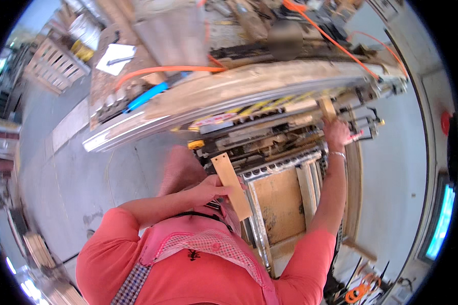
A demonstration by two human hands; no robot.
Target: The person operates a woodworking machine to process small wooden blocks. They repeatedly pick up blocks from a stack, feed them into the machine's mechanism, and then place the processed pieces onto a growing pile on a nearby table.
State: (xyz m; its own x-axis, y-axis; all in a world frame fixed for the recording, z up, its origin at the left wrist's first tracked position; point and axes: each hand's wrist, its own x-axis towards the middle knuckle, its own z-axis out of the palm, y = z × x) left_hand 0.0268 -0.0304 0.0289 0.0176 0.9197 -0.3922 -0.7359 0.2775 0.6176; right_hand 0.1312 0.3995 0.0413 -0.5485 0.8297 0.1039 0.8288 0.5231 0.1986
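Observation:
My left hand [208, 191] is closed around a flat, light wooden strip [232, 185] in front of my apron. Two small dark holes show at the strip's far end. My right arm reaches out to the far right side of the machine [269, 137], a long bed of metal bars and rails. There my right hand [336, 133] grips the near end of another light wooden strip [327, 108], which points away from me into the machine. Beside the right fingers is a small red part [356, 136]; whether they touch it I cannot tell.
A long wooden beam with a metal rail [224, 101] crosses beyond the machine. An orange hose [173, 68] and a blue tool [146, 96] lie behind it. Near me is a metal frame around a wooden board [279, 203]. A slatted pallet [58, 63] stands far left.

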